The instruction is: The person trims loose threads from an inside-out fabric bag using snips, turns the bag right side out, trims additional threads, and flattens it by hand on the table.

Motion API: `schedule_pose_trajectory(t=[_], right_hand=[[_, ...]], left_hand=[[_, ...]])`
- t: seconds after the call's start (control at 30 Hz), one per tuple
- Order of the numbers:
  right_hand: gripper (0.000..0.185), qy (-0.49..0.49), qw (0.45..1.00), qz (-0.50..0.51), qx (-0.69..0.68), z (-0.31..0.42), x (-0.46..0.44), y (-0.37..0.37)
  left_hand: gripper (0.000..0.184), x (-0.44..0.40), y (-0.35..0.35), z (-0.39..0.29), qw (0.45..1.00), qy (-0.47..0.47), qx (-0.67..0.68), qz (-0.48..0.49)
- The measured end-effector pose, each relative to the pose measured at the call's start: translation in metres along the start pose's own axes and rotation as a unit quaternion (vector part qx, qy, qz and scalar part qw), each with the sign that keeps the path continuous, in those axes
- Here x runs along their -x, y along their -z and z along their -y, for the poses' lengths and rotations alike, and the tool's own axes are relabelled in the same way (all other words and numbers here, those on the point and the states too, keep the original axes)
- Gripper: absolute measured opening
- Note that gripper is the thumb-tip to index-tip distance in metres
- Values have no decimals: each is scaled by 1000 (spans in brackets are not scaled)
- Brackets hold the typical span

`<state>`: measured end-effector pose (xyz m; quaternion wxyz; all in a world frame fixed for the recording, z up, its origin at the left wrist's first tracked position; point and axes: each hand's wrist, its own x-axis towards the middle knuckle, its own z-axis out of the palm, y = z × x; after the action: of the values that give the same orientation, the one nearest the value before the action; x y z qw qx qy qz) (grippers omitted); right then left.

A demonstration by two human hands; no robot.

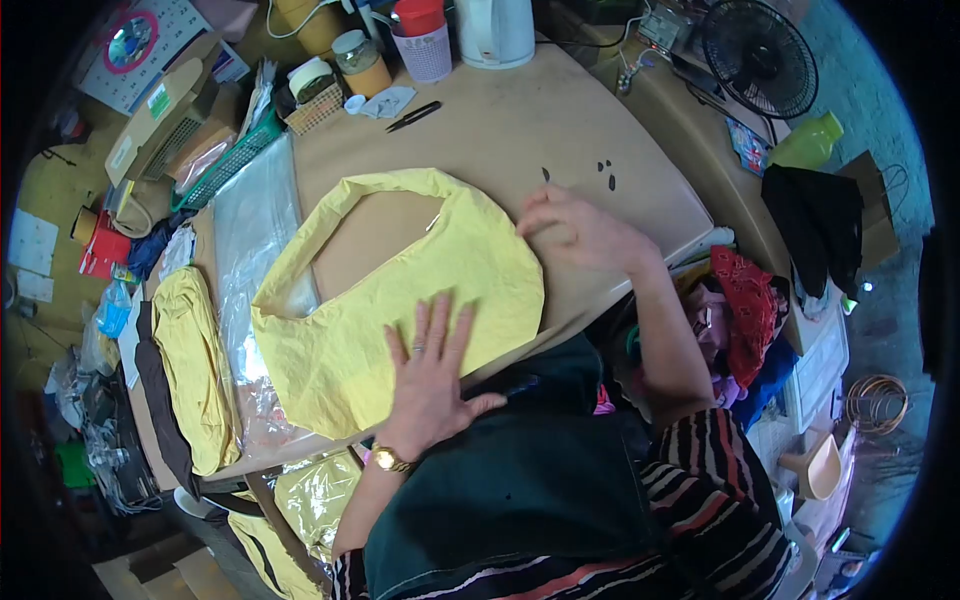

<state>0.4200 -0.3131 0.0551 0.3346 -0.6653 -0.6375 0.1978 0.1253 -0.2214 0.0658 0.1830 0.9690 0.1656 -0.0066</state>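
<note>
A yellow fabric bag (400, 300) with a wide looped strap lies flat on the brown tabletop (500, 130). My left hand (430, 385) rests palm down on its lower part, fingers spread, a ring and a gold watch showing. At the bag's right edge is my right hand (575, 228), its fingers curled in and slightly blurred; whatever they may hold is hidden. A small white tag (433, 223) shows near the strap's base. Clear plastic sleeves (255, 230) lie left of the bag, partly under its edge.
Folded yellow fabric (192, 370) lies at the left. Black thread snips (414, 116) and small dark scraps (612, 182) are on the table. Behind stand a jar (360, 62), a purple basket (424, 52) and a white kettle (495, 30). A fan (760, 58) is at upper right.
</note>
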Motion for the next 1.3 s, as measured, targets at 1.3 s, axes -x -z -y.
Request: schedule_pose_trajectory(t=[1.3], right_hand=[[9, 213, 947, 9, 239, -14, -22, -36]], left_hand=[[54, -27, -40, -23, 993, 18, -37, -107]])
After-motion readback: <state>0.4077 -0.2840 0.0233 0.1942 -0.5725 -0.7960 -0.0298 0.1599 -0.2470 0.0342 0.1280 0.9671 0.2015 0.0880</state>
